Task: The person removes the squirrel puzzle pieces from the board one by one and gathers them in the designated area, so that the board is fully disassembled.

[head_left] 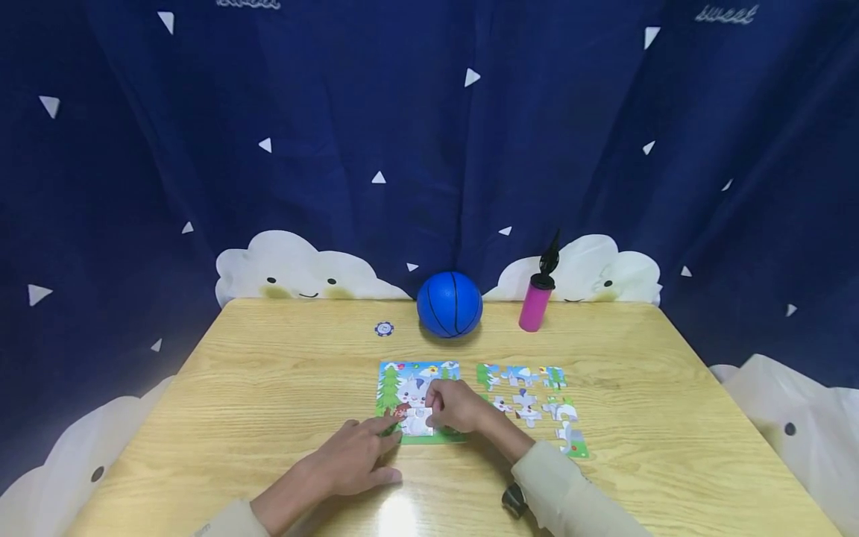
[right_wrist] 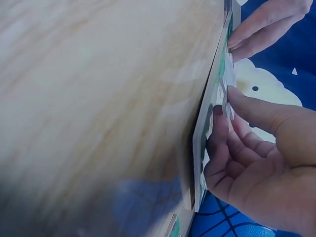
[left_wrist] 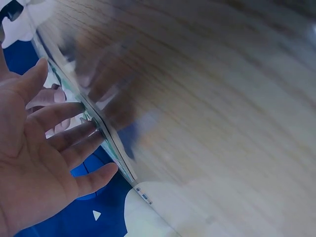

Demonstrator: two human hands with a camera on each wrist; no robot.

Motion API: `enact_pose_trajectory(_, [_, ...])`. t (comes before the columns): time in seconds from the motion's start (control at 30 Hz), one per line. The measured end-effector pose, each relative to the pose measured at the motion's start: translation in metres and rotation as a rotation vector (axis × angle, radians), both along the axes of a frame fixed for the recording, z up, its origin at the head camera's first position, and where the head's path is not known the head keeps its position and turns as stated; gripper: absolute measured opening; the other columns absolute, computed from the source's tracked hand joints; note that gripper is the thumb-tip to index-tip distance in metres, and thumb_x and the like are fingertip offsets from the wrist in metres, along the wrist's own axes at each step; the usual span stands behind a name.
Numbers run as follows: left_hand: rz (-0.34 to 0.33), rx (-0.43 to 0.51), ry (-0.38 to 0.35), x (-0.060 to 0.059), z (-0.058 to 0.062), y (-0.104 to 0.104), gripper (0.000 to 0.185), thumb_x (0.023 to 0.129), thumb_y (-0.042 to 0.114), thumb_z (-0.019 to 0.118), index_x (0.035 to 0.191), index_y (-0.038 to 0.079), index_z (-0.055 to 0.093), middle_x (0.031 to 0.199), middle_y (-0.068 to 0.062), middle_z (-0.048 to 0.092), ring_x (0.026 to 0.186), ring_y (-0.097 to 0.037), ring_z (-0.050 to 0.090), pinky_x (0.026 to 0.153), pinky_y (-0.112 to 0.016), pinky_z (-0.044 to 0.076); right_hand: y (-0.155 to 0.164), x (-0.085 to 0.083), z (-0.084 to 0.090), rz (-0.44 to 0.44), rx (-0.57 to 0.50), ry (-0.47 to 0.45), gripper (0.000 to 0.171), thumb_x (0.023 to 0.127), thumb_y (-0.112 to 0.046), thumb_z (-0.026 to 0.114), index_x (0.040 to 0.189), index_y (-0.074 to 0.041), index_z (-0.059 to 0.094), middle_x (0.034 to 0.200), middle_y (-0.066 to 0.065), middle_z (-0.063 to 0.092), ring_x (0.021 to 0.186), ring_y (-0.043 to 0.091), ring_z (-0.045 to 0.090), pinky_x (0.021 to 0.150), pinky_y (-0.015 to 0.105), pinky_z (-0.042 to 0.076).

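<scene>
A colourful puzzle board [head_left: 417,388] lies near the middle of the wooden table [head_left: 268,388]. My left hand [head_left: 385,432] lies flat beside the board's lower left corner, its straight fingers [left_wrist: 74,136] touching the board's edge [left_wrist: 111,140]. My right hand [head_left: 436,409] is over the board's lower part and pinches a pale puzzle piece [head_left: 419,422] between thumb and fingers. In the right wrist view that puzzle piece [right_wrist: 228,81] is held against the board [right_wrist: 210,113]. Several loose puzzle pieces [head_left: 530,403] lie to the right of the board.
A blue ball [head_left: 450,303] and a pink bottle-shaped pump [head_left: 535,304] stand at the table's far edge. A small round token [head_left: 384,329] lies left of the ball. A dark blue curtain with white clouds hangs around the table.
</scene>
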State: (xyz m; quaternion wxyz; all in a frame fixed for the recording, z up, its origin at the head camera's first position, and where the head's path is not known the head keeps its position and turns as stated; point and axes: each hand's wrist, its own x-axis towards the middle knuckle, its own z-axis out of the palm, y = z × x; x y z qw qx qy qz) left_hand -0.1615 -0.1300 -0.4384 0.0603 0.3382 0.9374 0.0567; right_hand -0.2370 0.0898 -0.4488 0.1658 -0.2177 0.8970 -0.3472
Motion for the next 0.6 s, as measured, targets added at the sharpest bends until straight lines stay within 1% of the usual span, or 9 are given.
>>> enact_pose_trajectory(0.1, [-0.001,0.002,0.0,0.0,0.0,0.0,0.062,0.088,0.052,0.056,0.132,0.008,0.056,0.145,-0.014,0.045,0.133,-0.029,0.045,0.098,-0.051,0.046,0.0,-0.001,0.002,0.002,-0.006,-0.009,0.014,0.081,-0.003,0.071,0.089,-0.004,0.059,0.07,-0.001,0.054,0.057,0.009,0.05,0.052,0.02,0.042])
enact_pose_trajectory(0.3, [0.001,0.006,-0.006,0.0,0.0,0.001,0.062,0.088,0.051,0.056,0.132,0.008,0.055,0.146,-0.012,0.044,0.134,-0.029,0.044,0.098,-0.05,0.046,0.011,-0.002,0.009,-0.004,-0.04,-0.01,0.01,0.083,-0.004,0.069,0.089,-0.004,0.06,0.071,-0.002,0.052,0.065,0.01,0.048,0.057,0.019,0.041])
enact_pose_trajectory(0.43, [-0.002,0.006,0.005,0.0,-0.001,0.001,0.062,0.088,0.051,0.056,0.132,0.008,0.055,0.146,-0.012,0.045,0.133,-0.029,0.044,0.098,-0.051,0.046,0.024,-0.001,0.014,-0.002,-0.07,-0.016,0.009,0.085,-0.003,0.067,0.09,-0.003,0.059,0.073,-0.001,0.052,0.067,0.01,0.047,0.057,0.018,0.04])
enact_pose_trajectory(0.6, [-0.004,0.006,0.003,0.0,-0.001,0.0,0.061,0.088,0.051,0.056,0.132,0.008,0.055,0.146,-0.011,0.045,0.133,-0.029,0.044,0.098,-0.05,0.046,0.045,0.001,0.023,-0.009,-0.073,-0.02,0.008,0.087,-0.003,0.064,0.092,-0.002,0.058,0.074,0.0,0.053,0.066,0.01,0.045,0.056,0.019,0.038])
